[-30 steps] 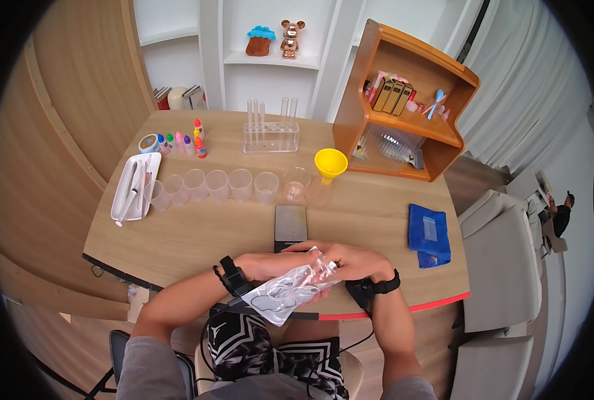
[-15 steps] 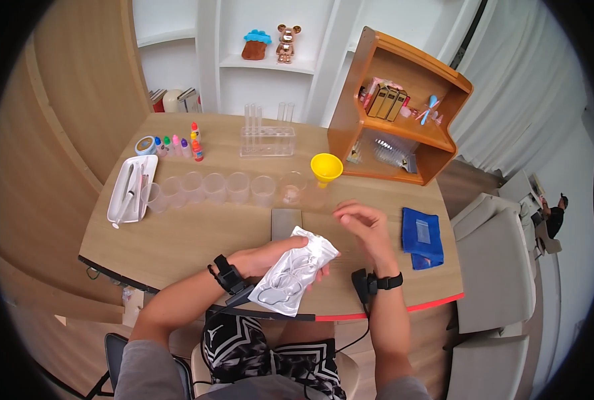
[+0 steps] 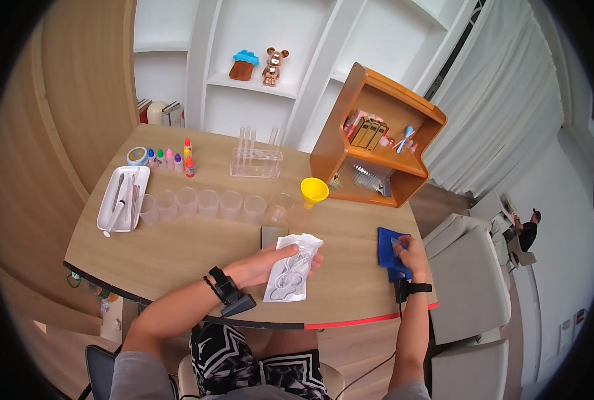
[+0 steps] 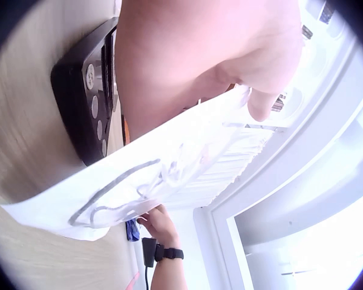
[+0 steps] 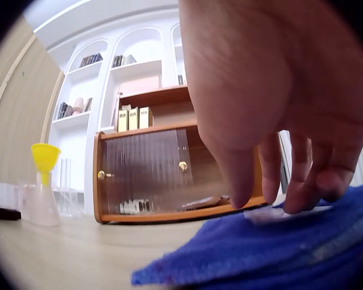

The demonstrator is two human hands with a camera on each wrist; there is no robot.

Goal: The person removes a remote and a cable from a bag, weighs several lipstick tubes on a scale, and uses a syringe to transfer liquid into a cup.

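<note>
My left hand (image 3: 260, 265) grips a white, clear-fronted pouch (image 3: 289, 273) with its thumb across the top. A looped cord or tube shows through the pouch's front, also seen in the left wrist view. Over at the right of the table, my right hand (image 3: 414, 259) reaches down onto a folded blue cloth (image 3: 385, 239). A small clear packet (image 5: 263, 214) lies on that cloth, right at the fingertips. In the right wrist view the thumb and fingers point down with a gap between them. Partly behind the pouch sits a small scale (image 3: 270, 235) with a dark front and buttons.
A row of clear cups (image 3: 209, 202) runs leftward from a yellow funnel (image 3: 314, 191) in a flask. At the left stand a white tray (image 3: 104, 213) of tools and several small dropper bottles (image 3: 170, 159). A test tube rack (image 3: 256, 170) and wooden cabinet (image 3: 360, 190) stand behind.
My right hand has left the pouch and moved right to the blue cloth. The left hand keeps hold of the pouch, now more upright. The head view has shifted.
</note>
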